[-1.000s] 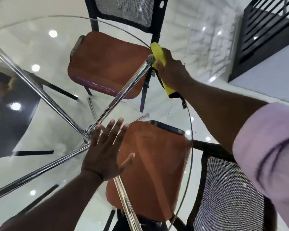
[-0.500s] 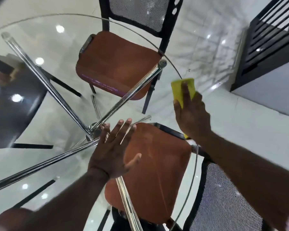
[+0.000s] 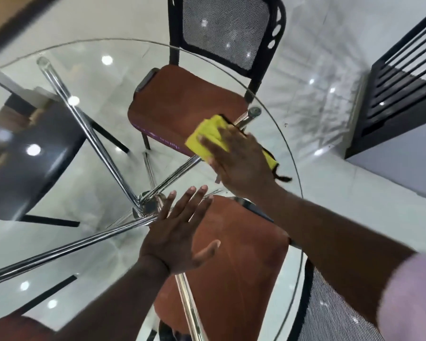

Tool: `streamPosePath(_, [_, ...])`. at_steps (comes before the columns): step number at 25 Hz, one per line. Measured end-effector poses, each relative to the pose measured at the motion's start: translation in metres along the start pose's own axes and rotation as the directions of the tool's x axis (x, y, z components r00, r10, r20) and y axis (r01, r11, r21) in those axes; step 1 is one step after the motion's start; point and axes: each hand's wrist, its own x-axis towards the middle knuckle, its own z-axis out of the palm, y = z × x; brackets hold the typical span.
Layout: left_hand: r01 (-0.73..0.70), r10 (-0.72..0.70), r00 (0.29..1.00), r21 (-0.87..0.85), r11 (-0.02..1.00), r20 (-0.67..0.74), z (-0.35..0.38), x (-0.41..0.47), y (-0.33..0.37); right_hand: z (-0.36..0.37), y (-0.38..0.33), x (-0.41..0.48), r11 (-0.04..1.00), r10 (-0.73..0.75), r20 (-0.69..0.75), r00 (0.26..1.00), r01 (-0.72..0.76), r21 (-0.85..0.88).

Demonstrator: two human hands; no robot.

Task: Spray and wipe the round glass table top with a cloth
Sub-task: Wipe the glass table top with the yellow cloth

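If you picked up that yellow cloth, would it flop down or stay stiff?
Probably floppy: the yellow cloth lies folded and creased under the right hand, with a loose end sticking out. It looks thin, so likely light. It should slide easily when pushed, since the glass table top looks smooth.

The cloth (image 3: 208, 135) is lying on the glass table top (image 3: 123, 77) near its far right edge, under the flat fingers of the right hand (image 3: 239, 166). The left hand (image 3: 180, 235) is resting flat on the glass nearer the person, just right of the hub (image 3: 148, 205) where the legs are meeting beneath. One chair (image 3: 182, 112) is standing behind the table with its seat under the far edge, another chair (image 3: 234, 254) is sitting below the left hand, and a railing (image 3: 403, 77) is standing well apart at the far right.
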Motion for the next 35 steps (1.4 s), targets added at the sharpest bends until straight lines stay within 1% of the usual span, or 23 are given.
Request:
streamPosePath(1, [-0.010, 0.008, 0.999, -0.060, 0.998, -0.044, -0.001, -0.001, 0.000, -0.009, 0.002, -0.025, 0.997, 0.081, 0.056, 0.995, -0.081, -0.008])
streamPosePath(3, [0.004, -0.031, 0.987, -0.166, 0.986, -0.161, -0.007, 0.006, -0.020, -0.014, 0.020, -0.040, 0.972, 0.231, 0.072, 0.970, -0.227, -0.057])
streamPosePath(5, [0.118, -0.132, 0.964, -0.072, 0.990, -0.231, -0.015, 0.011, -0.069, -0.003, 0.046, -0.006, 0.953, 0.293, 0.032, 0.956, -0.289, -0.093])
streamPosePath(7, [0.265, -0.249, 0.946, 0.051, 0.963, -0.207, -0.026, 0.009, -0.119, 0.014, 0.061, 0.056, 0.935, 0.347, 0.000, 0.938, -0.346, -0.073])
streamPosePath(8, [0.302, -0.285, 0.943, 0.083, 0.950, -0.175, -0.026, 0.006, -0.133, 0.024, 0.062, 0.091, 0.921, 0.383, -0.033, 0.923, -0.384, -0.066])
streamPosePath(10, [0.334, -0.324, 0.938, 0.067, 0.940, -0.124, -0.022, 0.009, -0.143, 0.042, 0.045, 0.161, 0.908, 0.416, -0.049, 0.908, -0.418, -0.041])
streamPosePath(11, [0.341, -0.333, 0.936, 0.057, 0.938, -0.113, -0.023, 0.009, -0.139, 0.044, 0.022, 0.182, 0.929, 0.368, -0.039, 0.929, -0.369, -0.015])
streamPosePath(14, [0.345, -0.340, 0.934, 0.027, 0.938, -0.112, -0.031, 0.011, -0.137, 0.033, -0.053, 0.169, 0.999, 0.051, -0.052, 0.997, -0.051, -0.006])
streamPosePath(16, [0.346, -0.342, 0.935, 0.033, 0.938, -0.090, -0.032, 0.009, -0.139, 0.025, -0.061, 0.113, 0.987, -0.157, 0.003, 0.988, 0.157, 0.044])
streamPosePath(17, [0.345, -0.340, 0.935, 0.032, 0.938, -0.096, -0.032, 0.009, -0.141, 0.015, -0.052, 0.090, 0.977, -0.202, 0.041, 0.979, 0.198, 0.086])
streamPosePath(18, [0.344, -0.339, 0.934, 0.035, 0.938, -0.109, -0.029, 0.010, -0.141, 0.009, -0.033, 0.082, 0.975, -0.196, 0.013, 0.981, 0.193, 0.106])
streamPosePath(19, [0.339, -0.333, 0.936, 0.042, 0.940, -0.113, -0.027, 0.011, -0.141, 0.012, -0.007, 0.088, 0.986, -0.128, -0.038, 0.991, 0.132, 0.106])
streamPosePath(21, [0.327, -0.321, 0.939, 0.031, 0.945, -0.126, -0.024, 0.011, -0.142, 0.014, 0.035, 0.134, 0.985, 0.167, -0.008, 0.986, -0.166, 0.035])
streamPosePath(22, [0.324, -0.317, 0.938, 0.028, 0.946, -0.137, -0.024, 0.011, -0.144, 0.019, 0.042, 0.163, 0.962, 0.273, 0.014, 0.962, -0.273, -0.012])
streamPosePath(23, [0.322, -0.315, 0.939, 0.035, 0.946, -0.137, -0.024, 0.011, -0.145, 0.027, 0.035, 0.186, 0.946, 0.323, 0.018, 0.946, -0.322, -0.016])
streamPosePath(25, [0.324, -0.317, 0.940, 0.040, 0.945, -0.128, -0.025, 0.009, -0.145, 0.035, -0.015, 0.195, 0.963, 0.270, -0.041, 0.962, -0.270, -0.005])
streamPosePath(27, [0.348, -0.343, 0.930, 0.017, 0.937, -0.132, -0.028, 0.008, -0.143, 0.023, -0.068, 0.145, 0.999, 0.032, -0.053, 0.998, -0.030, 0.045])
streamPosePath(28, [0.365, -0.361, 0.923, 0.009, 0.931, -0.129, -0.027, 0.008, -0.143, 0.016, -0.080, 0.107, 0.994, -0.090, -0.024, 0.996, 0.091, 0.059])
streamPosePath(29, [0.379, -0.376, 0.918, -0.004, 0.925, -0.127, -0.026, 0.008, -0.143, 0.008, -0.081, 0.072, 0.982, -0.173, 0.023, 0.985, 0.171, 0.079])
streamPosePath(30, [0.378, -0.377, 0.918, -0.013, 0.926, -0.126, -0.025, 0.008, -0.144, -0.001, -0.070, 0.045, 0.975, -0.207, 0.051, 0.977, 0.201, 0.094])
streamPosePath(32, [0.351, -0.351, 0.925, -0.024, 0.936, -0.146, -0.020, 0.009, -0.144, -0.008, -0.033, 0.028, 0.987, -0.151, 0.081, 0.985, 0.147, 0.059])
streamPosePath(34, [0.352, -0.348, 0.920, -0.011, 0.936, -0.181, -0.019, 0.007, -0.143, 0.008, -0.014, 0.061, 0.999, -0.025, 0.010, 1.000, 0.025, -0.025])
streamPosePath(35, [0.353, -0.347, 0.916, -0.011, 0.936, -0.202, -0.019, 0.006, -0.145, 0.019, -0.021, 0.086, 0.997, 0.043, -0.040, 0.998, -0.046, -0.066])
